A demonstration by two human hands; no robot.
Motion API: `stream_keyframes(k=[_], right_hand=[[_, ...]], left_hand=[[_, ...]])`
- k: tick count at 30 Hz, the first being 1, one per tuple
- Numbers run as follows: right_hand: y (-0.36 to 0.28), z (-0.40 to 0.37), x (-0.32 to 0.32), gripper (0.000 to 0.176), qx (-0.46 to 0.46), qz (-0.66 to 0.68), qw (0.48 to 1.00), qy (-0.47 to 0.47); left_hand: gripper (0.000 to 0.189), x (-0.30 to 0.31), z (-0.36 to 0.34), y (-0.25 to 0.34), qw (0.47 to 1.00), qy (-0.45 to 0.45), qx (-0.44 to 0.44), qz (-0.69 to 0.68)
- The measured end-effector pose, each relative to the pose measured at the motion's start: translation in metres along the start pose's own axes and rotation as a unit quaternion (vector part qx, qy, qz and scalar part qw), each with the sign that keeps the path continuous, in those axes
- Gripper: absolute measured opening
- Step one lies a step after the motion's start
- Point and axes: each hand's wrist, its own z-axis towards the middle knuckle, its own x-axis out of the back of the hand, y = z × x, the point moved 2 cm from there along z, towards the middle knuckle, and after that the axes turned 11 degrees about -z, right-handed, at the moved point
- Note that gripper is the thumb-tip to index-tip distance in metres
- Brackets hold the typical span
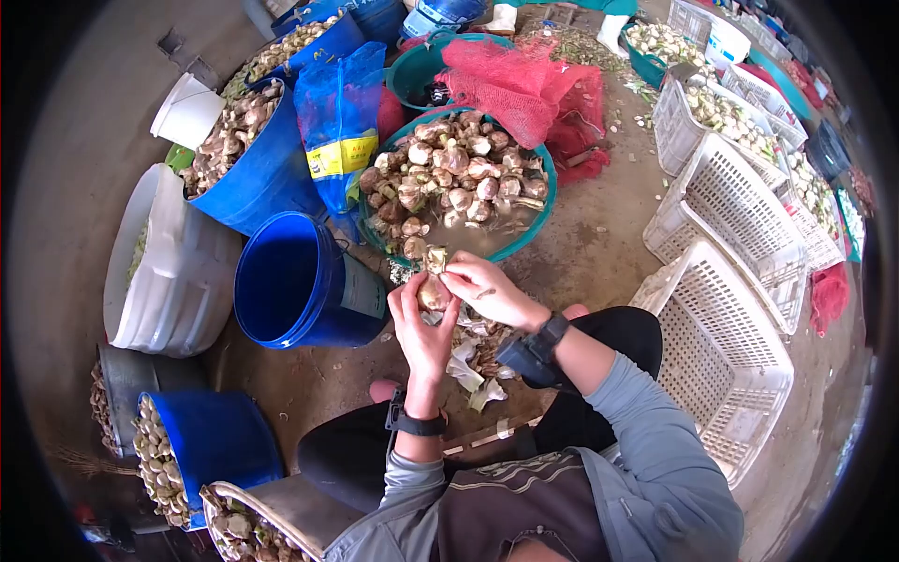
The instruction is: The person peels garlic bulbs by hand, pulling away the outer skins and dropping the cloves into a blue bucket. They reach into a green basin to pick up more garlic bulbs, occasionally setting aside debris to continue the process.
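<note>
In front of my knees, my left hand (423, 328) is closed around a brownish-white bulb (434, 294), holding it from below. The fingers of my right hand (492, 290) pinch at the pale stalk end (435, 259) at the bulb's top. Just beyond both hands is a green tub (551, 192) with many muddy, brown-skinned bulbs (451, 164) and murky water in it. Beneath my hands, peeled skins and leaf scraps (478, 375) lie on the floor, partly covered by my right forearm.
A blue bucket (281, 281) stands at my left, with a white barrel (178, 272) beyond it. White plastic crates (721, 356) line the right side. A red mesh bag (510, 84) drapes over the tub's far rim. A blue bag (339, 112) leans at its left.
</note>
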Motion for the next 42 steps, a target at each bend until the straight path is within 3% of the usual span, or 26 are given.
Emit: stream_keyframes(k=[3, 5, 6, 8, 11, 13, 15, 16, 17, 18, 19, 21, 23, 25, 27, 29, 31, 32, 33, 35, 36, 37, 38, 39, 41, 42], right_hand=[[-0.003, -0.002, -0.003, 0.014, -0.012, -0.035, 0.998, 0.049], [-0.003, -0.004, -0.003, 0.015, -0.04, 0.091, 0.994, 0.051], [0.0, -0.004, -0.003, 0.015, -0.04, 0.091, 0.994, 0.051], [0.008, -0.005, -0.003, 0.016, -0.094, 0.213, 0.972, 0.018], [-0.001, -0.005, -0.002, 0.015, -0.126, 0.321, 0.939, -0.003], [-0.014, -0.002, 0.0, 0.017, -0.12, 0.335, 0.934, -0.028], [-0.022, 0.002, 0.006, 0.026, -0.11, 0.35, 0.927, -0.079], [-0.015, 0.001, 0.005, 0.031, -0.06, 0.279, 0.951, -0.115], [-0.019, 0.0, 0.006, 0.029, -0.093, 0.324, 0.933, -0.122], [-0.017, -0.003, 0.003, 0.028, -0.063, 0.301, 0.946, -0.1], [-0.013, -0.004, 0.005, 0.027, -0.033, 0.276, 0.958, -0.077], [-0.02, -0.003, 0.027, 0.024, 0.054, 0.031, 0.995, -0.083], [-0.014, -0.004, 0.022, 0.024, -0.003, 0.227, 0.97, -0.086], [-0.01, -0.004, 0.014, 0.024, -0.086, 0.291, 0.952, -0.047], [-0.018, -0.012, 0.01, 0.021, -0.134, 0.288, 0.945, -0.081], [-0.005, -0.01, -0.004, 0.021, -0.094, 0.348, 0.93, -0.073], [-0.021, -0.015, 0.009, 0.023, -0.106, 0.327, 0.933, -0.102], [-0.027, -0.015, 0.007, 0.025, -0.102, 0.355, 0.922, -0.112], [-0.03, -0.014, 0.006, 0.026, -0.096, 0.383, 0.911, -0.123], [-0.022, -0.011, 0.007, 0.029, -0.097, 0.377, 0.915, -0.11], [-0.016, -0.008, 0.003, 0.03, -0.061, 0.343, 0.936, -0.051], [-0.01, -0.008, 0.001, 0.032, -0.022, 0.306, 0.952, 0.008], [-0.013, -0.012, 0.002, 0.034, -0.08, 0.319, 0.943, -0.039], [-0.017, -0.011, 0.0, 0.033, -0.023, 0.325, 0.942, -0.083], [-0.022, -0.013, 0.0, 0.032, 0.008, 0.283, 0.957, -0.069], [-0.02, -0.012, 0.002, 0.031, -0.044, 0.326, 0.943, -0.051]], left_hand=[[0.055, -0.004, 0.0, 0.012, 0.997, 0.003, -0.053, 0.062], [0.055, -0.001, -0.001, 0.005, 0.996, -0.01, -0.043, 0.074], [0.055, 0.001, 0.001, -0.008, 0.991, -0.053, 0.041, -0.113], [0.057, 0.005, 0.004, -0.007, 0.872, -0.105, 0.198, -0.436], [0.063, 0.006, 0.007, 0.004, 0.805, -0.096, 0.201, -0.549], [0.065, 0.006, 0.007, -0.005, 0.9, -0.088, 0.143, -0.402], [0.063, 0.002, 0.005, -0.012, 0.93, -0.127, 0.091, -0.333], [0.062, 0.0, 0.002, -0.023, 0.92, -0.094, 0.126, -0.358], [0.062, -0.004, 0.003, -0.027, 0.907, -0.065, 0.16, -0.385], [0.059, -0.009, 0.008, -0.024, 0.857, -0.045, 0.258, -0.444], [0.061, -0.007, 0.011, -0.025, 0.758, -0.061, 0.409, -0.505], [0.061, 0.007, 0.02, -0.025, 0.611, -0.253, 0.423, -0.62], [0.064, 0.004, 0.017, -0.009, 0.684, -0.163, 0.403, -0.585], [0.061, 0.004, 0.013, 0.032, 0.915, -0.085, 0.16, -0.359], [0.054, 0.007, 0.013, 0.009, 0.989, -0.011, -0.068, -0.129], [0.042, 0.012, 0.013, 0.012, 0.969, -0.006, 0.051, -0.241], [0.045, 0.014, 0.022, -0.023, 0.822, -0.009, 0.247, -0.513], [0.051, 0.013, 0.025, -0.015, 0.699, -0.009, 0.37, -0.612], [0.056, 0.012, 0.025, -0.019, 0.658, -0.074, 0.4, -0.633], [0.063, 0.012, 0.028, -0.009, 0.758, -0.112, 0.372, -0.524], [0.071, 0.01, 0.026, -0.016, 0.822, -0.128, 0.329, -0.446], [0.064, 0.012, 0.02, -0.02, 0.873, -0.084, 0.3, -0.374], [0.062, 0.009, 0.014, -0.017, 0.903, -0.074, 0.274, -0.321], [0.061, 0.007, 0.009, -0.014, 0.929, -0.064, 0.248, -0.267], [0.057, 0.008, 0.006, -0.015, 0.915, -0.069, 0.265, -0.295], [0.054, 0.005, 0.004, -0.019, 0.916, -0.07, 0.239, -0.313]])
